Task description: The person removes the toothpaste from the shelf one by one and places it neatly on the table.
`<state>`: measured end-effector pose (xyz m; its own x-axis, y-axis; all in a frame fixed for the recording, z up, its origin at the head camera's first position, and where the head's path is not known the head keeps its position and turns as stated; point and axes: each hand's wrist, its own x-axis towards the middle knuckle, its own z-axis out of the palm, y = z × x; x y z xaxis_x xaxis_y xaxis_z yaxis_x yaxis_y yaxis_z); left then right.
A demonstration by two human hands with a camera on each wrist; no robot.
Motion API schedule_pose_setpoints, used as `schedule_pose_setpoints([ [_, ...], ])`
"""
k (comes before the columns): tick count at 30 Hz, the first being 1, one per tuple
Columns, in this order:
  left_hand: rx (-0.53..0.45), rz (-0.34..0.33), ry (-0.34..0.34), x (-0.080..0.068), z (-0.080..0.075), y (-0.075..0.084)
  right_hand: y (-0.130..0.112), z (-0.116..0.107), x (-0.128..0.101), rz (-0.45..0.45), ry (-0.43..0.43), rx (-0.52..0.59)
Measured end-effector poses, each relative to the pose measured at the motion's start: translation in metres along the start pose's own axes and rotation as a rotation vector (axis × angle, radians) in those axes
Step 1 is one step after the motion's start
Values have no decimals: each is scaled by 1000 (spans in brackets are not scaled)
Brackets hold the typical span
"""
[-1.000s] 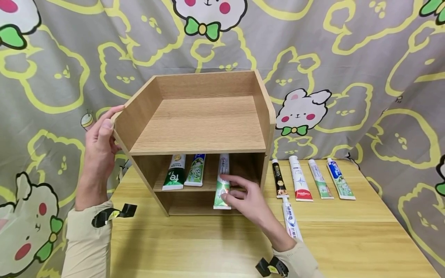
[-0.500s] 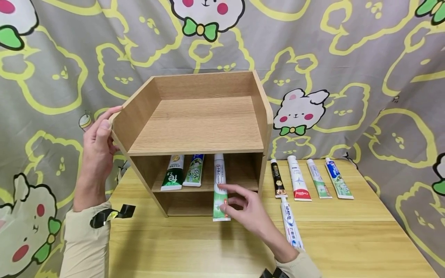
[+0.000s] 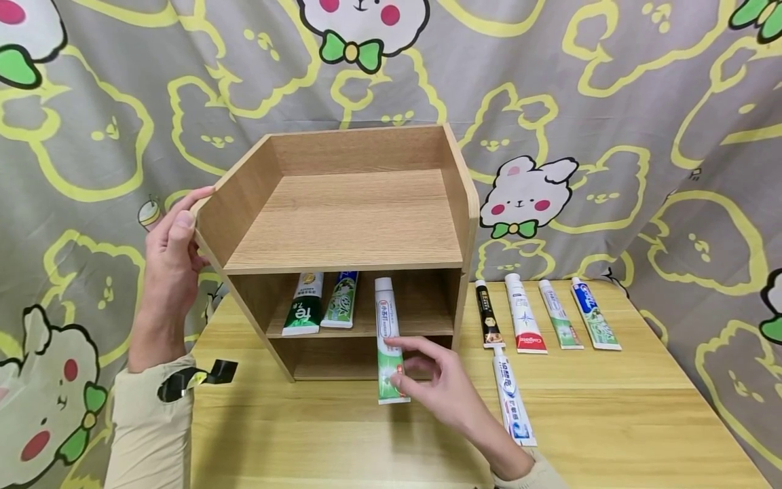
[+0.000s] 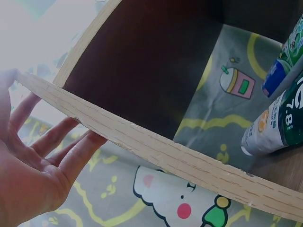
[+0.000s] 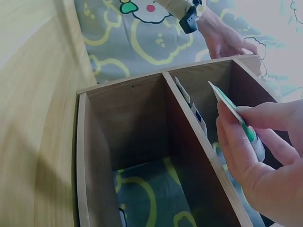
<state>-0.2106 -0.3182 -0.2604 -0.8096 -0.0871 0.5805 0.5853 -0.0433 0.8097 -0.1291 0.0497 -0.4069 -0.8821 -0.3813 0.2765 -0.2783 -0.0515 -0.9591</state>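
Observation:
A wooden shelf unit stands on the table. My left hand lies against the outside of its left side panel, fingers straight along the wood. My right hand pinches the lower end of a white and green toothpaste tube between thumb and fingers. That tube leans out of the middle shelf, its cap end inside and its tail hanging past the front. Two more tubes lie on the same shelf to the left.
Several toothpaste tubes lie in a row on the wooden table right of the shelf, and another tube lies close to my right forearm. A patterned cloth hangs behind. The top tray and bottom compartment hold nothing.
My right hand has drawn the white and green tube forward and down out of the middle shelf, toward me. The left hand has stayed on the side panel.

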Motion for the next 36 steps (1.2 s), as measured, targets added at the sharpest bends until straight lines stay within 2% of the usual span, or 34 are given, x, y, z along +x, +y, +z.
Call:
schedule_pose_setpoints([
  [7, -2, 8, -20, 0, -2, 0, -2, 0, -8, -1, -2, 63],
  [12, 0, 6, -19, 0, -3, 1, -4, -2, -14, 0, 9, 54],
  [26, -18, -17, 18, 1, 0, -1, -6, -21, -34, -137, -3, 68],
  [36, 10, 5, -5, 1, 0, 0, -11, -35, -45, -201, 28, 4],
])
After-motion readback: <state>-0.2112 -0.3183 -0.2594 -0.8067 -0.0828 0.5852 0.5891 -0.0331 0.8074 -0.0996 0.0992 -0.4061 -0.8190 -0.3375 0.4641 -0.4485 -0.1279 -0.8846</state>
